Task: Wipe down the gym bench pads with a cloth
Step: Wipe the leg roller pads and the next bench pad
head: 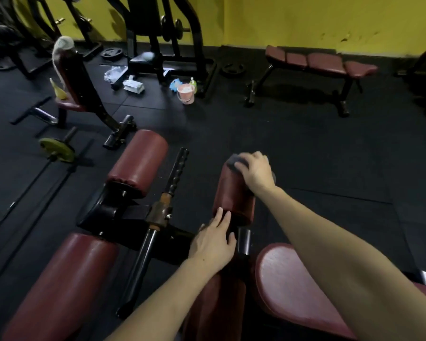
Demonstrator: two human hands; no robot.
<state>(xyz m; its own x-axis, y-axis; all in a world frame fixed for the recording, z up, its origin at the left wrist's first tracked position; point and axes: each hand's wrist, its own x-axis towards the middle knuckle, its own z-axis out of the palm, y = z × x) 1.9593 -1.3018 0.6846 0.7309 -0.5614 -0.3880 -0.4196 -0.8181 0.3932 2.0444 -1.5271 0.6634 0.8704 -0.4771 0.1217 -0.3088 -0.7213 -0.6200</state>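
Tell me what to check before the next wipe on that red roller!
1. Cloth in the right hand: ok, the fingers grip it on the far end of the roller pad.
2. Roller steadied: ok, the left hand rests its fingers on the near end.
3. Cloth flat on the pad: cannot tell, the hand covers most of it.
4. Pad already clean: cannot tell, the picture is too dim.
5. Other pads waiting: ok, another roller and the seat pad are near.
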